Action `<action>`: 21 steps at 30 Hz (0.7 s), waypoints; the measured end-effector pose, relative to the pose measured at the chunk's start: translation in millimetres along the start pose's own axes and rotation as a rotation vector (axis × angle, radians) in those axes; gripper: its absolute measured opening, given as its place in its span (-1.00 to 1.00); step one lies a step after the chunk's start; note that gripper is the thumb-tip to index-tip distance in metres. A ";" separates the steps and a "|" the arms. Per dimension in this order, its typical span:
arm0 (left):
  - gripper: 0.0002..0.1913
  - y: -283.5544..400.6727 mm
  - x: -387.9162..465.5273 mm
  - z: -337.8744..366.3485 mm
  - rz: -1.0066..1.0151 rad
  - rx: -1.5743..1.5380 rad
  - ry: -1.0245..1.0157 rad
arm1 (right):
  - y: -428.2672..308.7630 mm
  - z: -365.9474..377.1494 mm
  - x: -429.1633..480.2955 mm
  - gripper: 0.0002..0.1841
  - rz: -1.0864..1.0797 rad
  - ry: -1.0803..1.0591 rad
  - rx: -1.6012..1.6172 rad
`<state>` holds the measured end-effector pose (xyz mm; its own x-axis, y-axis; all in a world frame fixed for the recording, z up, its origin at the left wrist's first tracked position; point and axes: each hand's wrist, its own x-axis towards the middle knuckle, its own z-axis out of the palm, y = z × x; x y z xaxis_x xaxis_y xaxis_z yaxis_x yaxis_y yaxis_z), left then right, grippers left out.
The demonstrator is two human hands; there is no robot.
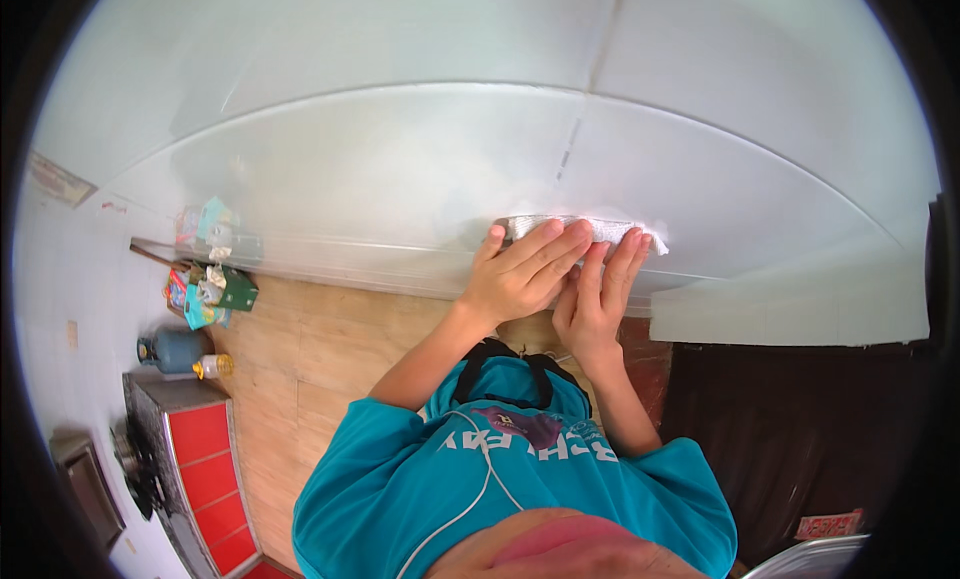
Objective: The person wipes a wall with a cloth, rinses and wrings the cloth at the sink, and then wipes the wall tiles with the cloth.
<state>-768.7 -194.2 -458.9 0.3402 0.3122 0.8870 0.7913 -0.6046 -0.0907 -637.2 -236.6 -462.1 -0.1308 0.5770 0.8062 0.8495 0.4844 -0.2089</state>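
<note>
A folded white cloth (600, 229) lies against a glossy white wall panel (390, 166) in front of me. My left hand (525, 271) presses on its left part, with the fingers laid over it and the thumb sticking out to the left. My right hand (600, 294) is close beside the left one, fingertips on the cloth's right part. The cloth's right end juts out past my right fingers. Its lower portion is hidden behind both hands. A thin seam and a short row of faint dark marks (568, 150) run up the panel above the cloth.
At left, a green box (238, 289) and bags stand by the wall, near a blue gas cylinder (176, 350) and an oil bottle (214, 366). A red-fronted counter (206, 459) holds a stove. A dark door (765, 429) is at right. Wood-look flooring (322, 354) lies below.
</note>
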 end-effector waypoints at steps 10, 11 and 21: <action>-0.59 -27.1 20.8 -28.5 0.096 0.005 0.043 | -34.5 -7.9 29.1 -0.51 0.048 0.090 -0.013; -0.59 -27.4 21.6 -28.8 0.094 -0.005 0.050 | -34.1 -7.7 30.1 -0.51 0.054 0.110 -0.015; -0.60 -28.3 23.9 -32.1 0.110 -0.053 0.035 | -32.8 0.8 25.8 -0.50 0.049 0.181 -0.044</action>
<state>-799.3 -193.2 -420.6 0.4044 0.2166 0.8885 0.7221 -0.6718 -0.1649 -668.9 -237.0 -434.9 0.0022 0.4696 0.8829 0.8745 0.4274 -0.2295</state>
